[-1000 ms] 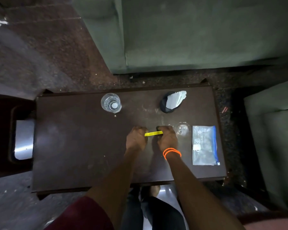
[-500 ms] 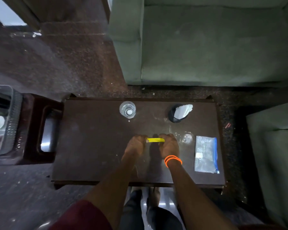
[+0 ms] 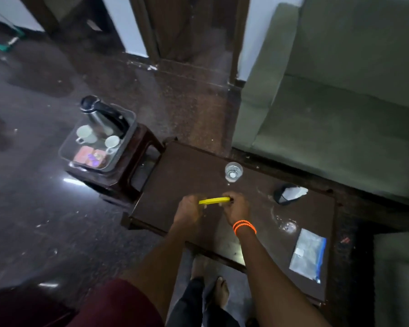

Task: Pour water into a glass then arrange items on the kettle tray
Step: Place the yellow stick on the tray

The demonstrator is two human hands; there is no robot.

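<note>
Both hands sit just below the middle of the frame over the dark desk [image 3: 180, 171], holding a thin yellow packet [image 3: 214, 200] between them: the left hand [image 3: 189, 212] pinches one end, the right hand [image 3: 237, 208], with orange bands at the wrist, pinches the other, so each grip is narrow and closed on the packet. The glass [image 3: 233, 171] stands just above the hands, holding what looks like water, so the pouring looks done. The tray [image 3: 125, 140] with kettle [image 3: 102, 114] and two white cups sits on a stool at the upper left, well apart from the hands. The step in hand seems to be carrying the packet there. To do it well, pass it to one hand, keep it level, and lay it in the tray's bare front part, clear of the cups.
</note>
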